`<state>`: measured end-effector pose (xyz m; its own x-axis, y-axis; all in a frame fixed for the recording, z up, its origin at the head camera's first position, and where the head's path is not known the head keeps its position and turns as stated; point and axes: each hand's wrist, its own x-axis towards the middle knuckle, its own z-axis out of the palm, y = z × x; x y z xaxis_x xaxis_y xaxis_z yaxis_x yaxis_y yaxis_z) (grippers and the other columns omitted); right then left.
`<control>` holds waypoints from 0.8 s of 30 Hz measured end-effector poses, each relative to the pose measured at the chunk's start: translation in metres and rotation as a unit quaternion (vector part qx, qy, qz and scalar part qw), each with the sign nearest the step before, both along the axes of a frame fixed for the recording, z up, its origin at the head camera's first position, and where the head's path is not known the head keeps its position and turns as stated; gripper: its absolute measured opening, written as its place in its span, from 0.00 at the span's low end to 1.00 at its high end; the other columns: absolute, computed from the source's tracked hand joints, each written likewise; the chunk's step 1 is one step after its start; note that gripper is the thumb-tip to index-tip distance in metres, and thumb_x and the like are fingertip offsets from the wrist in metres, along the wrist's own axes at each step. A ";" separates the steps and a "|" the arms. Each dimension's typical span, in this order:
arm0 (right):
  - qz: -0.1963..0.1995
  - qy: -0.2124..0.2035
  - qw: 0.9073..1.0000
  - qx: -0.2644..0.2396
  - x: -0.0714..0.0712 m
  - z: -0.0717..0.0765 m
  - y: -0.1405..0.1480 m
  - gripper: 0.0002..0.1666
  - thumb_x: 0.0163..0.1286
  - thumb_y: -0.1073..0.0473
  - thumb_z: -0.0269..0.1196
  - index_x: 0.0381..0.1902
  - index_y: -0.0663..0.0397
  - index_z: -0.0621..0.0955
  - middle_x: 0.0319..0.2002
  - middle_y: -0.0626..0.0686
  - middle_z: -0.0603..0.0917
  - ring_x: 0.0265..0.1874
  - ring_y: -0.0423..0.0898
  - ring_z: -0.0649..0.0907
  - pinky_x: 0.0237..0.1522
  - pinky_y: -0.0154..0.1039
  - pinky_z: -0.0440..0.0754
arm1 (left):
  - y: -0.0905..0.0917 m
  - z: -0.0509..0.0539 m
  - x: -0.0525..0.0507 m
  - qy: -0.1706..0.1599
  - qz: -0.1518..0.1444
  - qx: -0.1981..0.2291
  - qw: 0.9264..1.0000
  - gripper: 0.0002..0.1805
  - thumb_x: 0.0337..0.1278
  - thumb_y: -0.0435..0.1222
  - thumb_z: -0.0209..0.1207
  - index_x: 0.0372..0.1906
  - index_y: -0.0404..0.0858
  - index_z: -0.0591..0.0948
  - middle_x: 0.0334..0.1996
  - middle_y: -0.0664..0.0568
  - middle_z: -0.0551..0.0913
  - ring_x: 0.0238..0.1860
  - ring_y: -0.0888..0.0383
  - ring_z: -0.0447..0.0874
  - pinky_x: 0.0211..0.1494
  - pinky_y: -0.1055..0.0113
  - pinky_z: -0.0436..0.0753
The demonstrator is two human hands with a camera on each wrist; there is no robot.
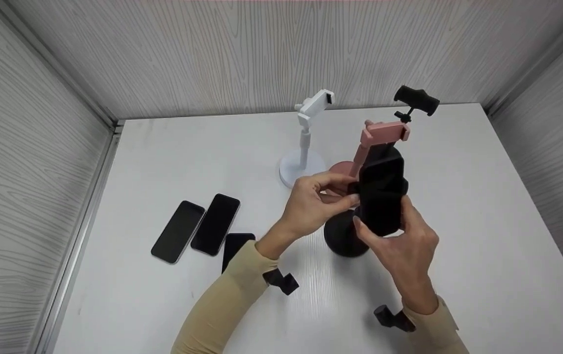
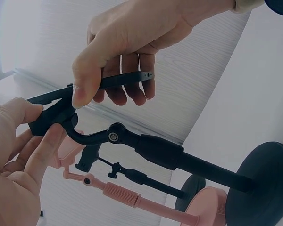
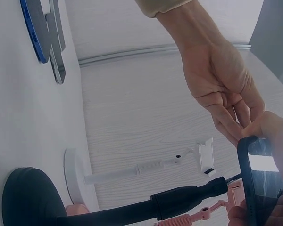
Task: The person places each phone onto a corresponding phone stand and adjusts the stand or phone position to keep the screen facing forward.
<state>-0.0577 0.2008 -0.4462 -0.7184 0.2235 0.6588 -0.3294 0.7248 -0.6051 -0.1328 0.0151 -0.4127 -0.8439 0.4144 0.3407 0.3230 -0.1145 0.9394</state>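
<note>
In the head view, a dark phone stands nearly upright in front of the black stand, whose round base is on the table. My right hand grips the phone by its lower edges. My left hand pinches the stand's black clamp beside the phone. The left wrist view shows my left hand with thumb and fingers on the clamp, the phone lying against it, and my right hand around the phone. In the right wrist view my right hand holds the phone.
A white stand, a pink stand and another black stand are behind my hands. Three dark phones lie at the left: one at the outer side, one beside it, and one partly under my left sleeve.
</note>
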 end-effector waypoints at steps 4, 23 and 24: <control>-0.014 0.008 1.000 0.013 -0.002 -0.002 -0.001 0.34 0.48 0.54 0.81 0.49 0.69 0.83 0.30 0.59 0.88 0.24 0.47 0.82 0.36 0.14 0.70 | 0.000 0.000 0.000 0.000 0.005 0.003 1.000 0.16 0.60 0.26 0.71 0.52 0.25 0.86 0.45 0.33 0.90 0.44 0.47 0.93 0.49 0.63 0.93; -0.046 0.020 0.997 0.056 -0.006 -0.008 -0.009 0.42 0.47 0.52 0.83 0.52 0.76 0.81 0.35 0.67 0.89 0.33 0.61 0.90 0.38 0.59 0.91 | 0.000 -0.001 0.000 -0.011 0.016 -0.013 1.000 0.17 0.60 0.28 0.71 0.52 0.25 0.86 0.46 0.33 0.89 0.44 0.45 0.93 0.48 0.64 0.93; -0.047 0.021 0.997 0.055 -0.006 -0.008 -0.010 0.41 0.47 0.52 0.83 0.52 0.76 0.81 0.35 0.67 0.89 0.33 0.60 0.90 0.38 0.59 0.91 | 0.000 -0.001 0.000 -0.012 0.017 -0.014 1.000 0.17 0.60 0.28 0.72 0.52 0.25 0.86 0.45 0.33 0.90 0.44 0.46 0.93 0.47 0.64 0.93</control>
<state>-0.0638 0.1908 -0.4543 -0.6696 0.2134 0.7114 -0.2803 0.8144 -0.5081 -0.1333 0.0147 -0.4137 -0.8654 0.3948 0.3086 0.3032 -0.0776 0.9498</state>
